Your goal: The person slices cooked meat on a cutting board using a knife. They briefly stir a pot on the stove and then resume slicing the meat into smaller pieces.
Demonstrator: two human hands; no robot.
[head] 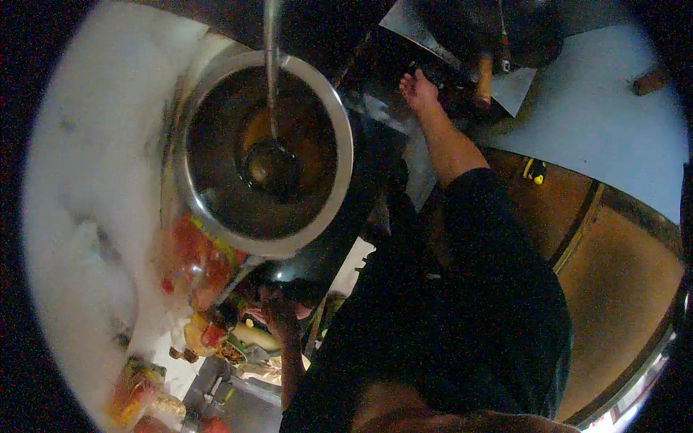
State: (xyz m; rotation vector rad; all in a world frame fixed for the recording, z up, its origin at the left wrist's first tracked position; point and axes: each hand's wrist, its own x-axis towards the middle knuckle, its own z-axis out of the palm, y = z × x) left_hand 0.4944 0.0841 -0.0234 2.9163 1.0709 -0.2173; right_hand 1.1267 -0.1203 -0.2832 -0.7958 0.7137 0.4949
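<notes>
A large round metal pot (pixel 346 146) stands before me with dark liquid inside. A long metal ladle (pixel 272 70) dips into it, its bowl low in the liquid. My right hand (pixel 419 91) reaches out on the far right side of the pot, fingers curled by a small dark part on a dark panel; whether it grips that part is unclear. Below the pot, my left hand (pixel 276 311) is in shadow near a dark shiny surface and the pot's side handle (pixel 238 281). What its fingers touch is hidden.
Plastic bags of red and yellow contents (pixel 200 254) lie against the pot's lower left. A pale wall (pixel 92 162) rises at left. A wooden handle (pixel 484 81) is beyond my right arm. A yellow-and-black object (pixel 535 171) lies by brown panels (pixel 622 281).
</notes>
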